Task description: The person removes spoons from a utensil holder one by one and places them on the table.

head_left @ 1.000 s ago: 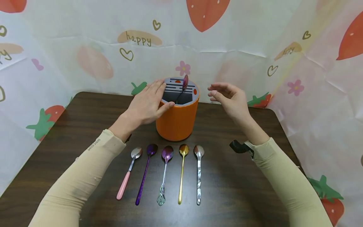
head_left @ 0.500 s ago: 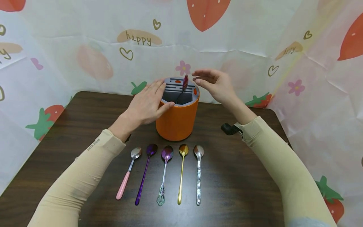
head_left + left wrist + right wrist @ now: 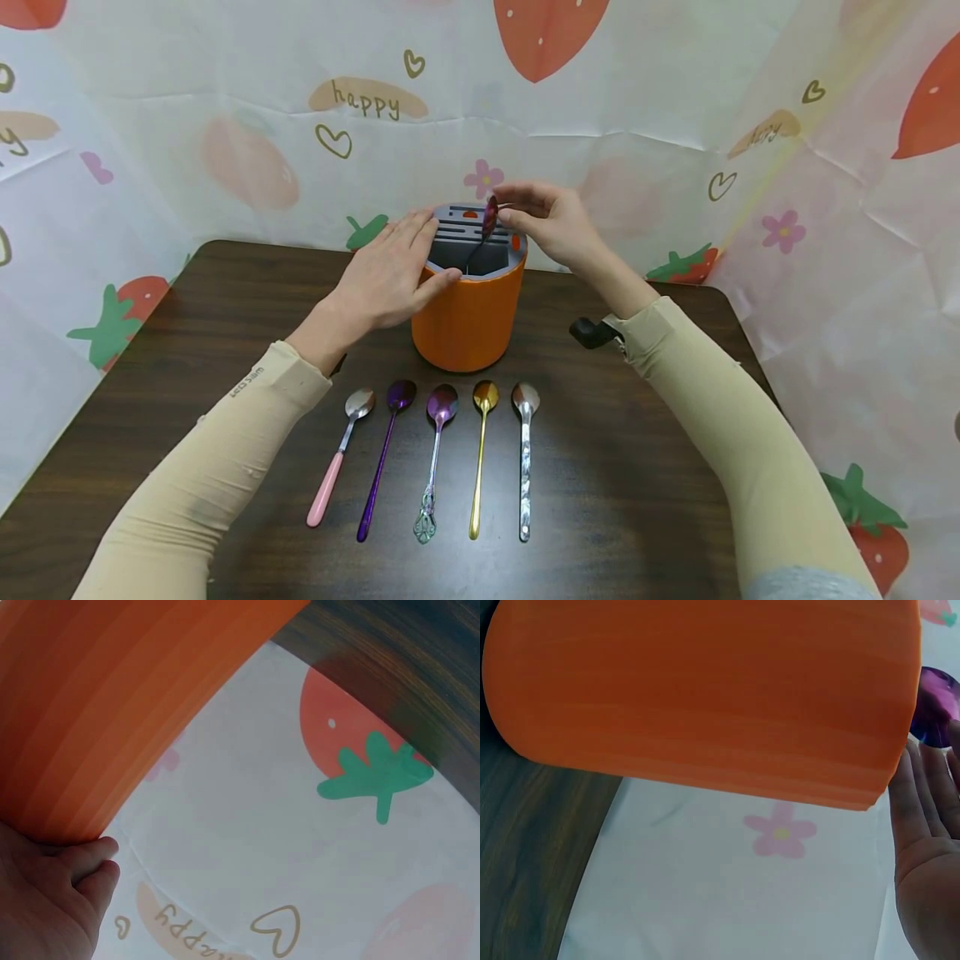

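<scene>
An orange round holder (image 3: 465, 325) with a grey slotted top (image 3: 453, 223) stands on the dark wooden table. My left hand (image 3: 390, 275) lies over its left rim, thumb on the front edge; in the left wrist view, fingers (image 3: 90, 862) show beside the orange wall. A reddish-purple spoon (image 3: 490, 218) stands tilted in the large front compartment, bowl up, its lower handle hidden inside. At the bowl, my right hand (image 3: 551, 218) pinches with thumb and fingertips. In the right wrist view, the purple bowl (image 3: 934, 705) shows beyond the holder's rim, against the fingers.
Several spoons lie in a row before the holder, bowls away from me: pink-handled (image 3: 330, 479), purple (image 3: 378, 475), ornate-handled (image 3: 432, 467), gold (image 3: 480, 467) and silver (image 3: 526, 467). A strawberry-print cloth (image 3: 262, 100) hangs behind the table.
My right hand has moved left from the right of the holder to the upright spoon's bowl. The left hand, the holder and the spoons have stayed in place.
</scene>
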Tool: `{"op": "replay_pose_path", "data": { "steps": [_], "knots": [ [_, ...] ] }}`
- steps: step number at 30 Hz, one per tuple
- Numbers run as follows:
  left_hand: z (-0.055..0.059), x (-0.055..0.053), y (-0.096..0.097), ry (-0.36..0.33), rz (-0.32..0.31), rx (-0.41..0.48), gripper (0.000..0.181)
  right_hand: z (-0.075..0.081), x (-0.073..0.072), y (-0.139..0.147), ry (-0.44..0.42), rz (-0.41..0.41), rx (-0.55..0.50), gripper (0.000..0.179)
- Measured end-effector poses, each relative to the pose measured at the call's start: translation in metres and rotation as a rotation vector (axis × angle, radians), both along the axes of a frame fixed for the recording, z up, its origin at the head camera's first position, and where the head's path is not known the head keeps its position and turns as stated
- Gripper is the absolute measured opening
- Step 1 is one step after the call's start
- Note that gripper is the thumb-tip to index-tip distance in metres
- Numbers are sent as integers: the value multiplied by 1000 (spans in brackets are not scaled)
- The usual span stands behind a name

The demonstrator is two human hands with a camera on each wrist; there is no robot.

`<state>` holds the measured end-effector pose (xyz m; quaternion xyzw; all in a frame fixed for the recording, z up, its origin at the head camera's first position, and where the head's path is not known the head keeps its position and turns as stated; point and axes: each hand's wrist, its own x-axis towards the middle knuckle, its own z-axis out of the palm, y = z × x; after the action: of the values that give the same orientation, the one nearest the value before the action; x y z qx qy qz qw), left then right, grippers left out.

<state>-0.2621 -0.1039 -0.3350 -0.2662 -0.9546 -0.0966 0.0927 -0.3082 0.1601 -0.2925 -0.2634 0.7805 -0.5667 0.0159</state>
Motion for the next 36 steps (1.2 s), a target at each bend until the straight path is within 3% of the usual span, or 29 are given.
{"op": "replay_pose_path", "data": {
  "steps": [20, 36],
  "knots": [
    [1, 1, 0, -6, 4, -7, 93, -3, 4, -4, -25, -56, -52, 30],
    [0, -1, 1, 11, 4, -3, 93, 7, 17, -6, -113, 4, -246, 28]
  ]
}}
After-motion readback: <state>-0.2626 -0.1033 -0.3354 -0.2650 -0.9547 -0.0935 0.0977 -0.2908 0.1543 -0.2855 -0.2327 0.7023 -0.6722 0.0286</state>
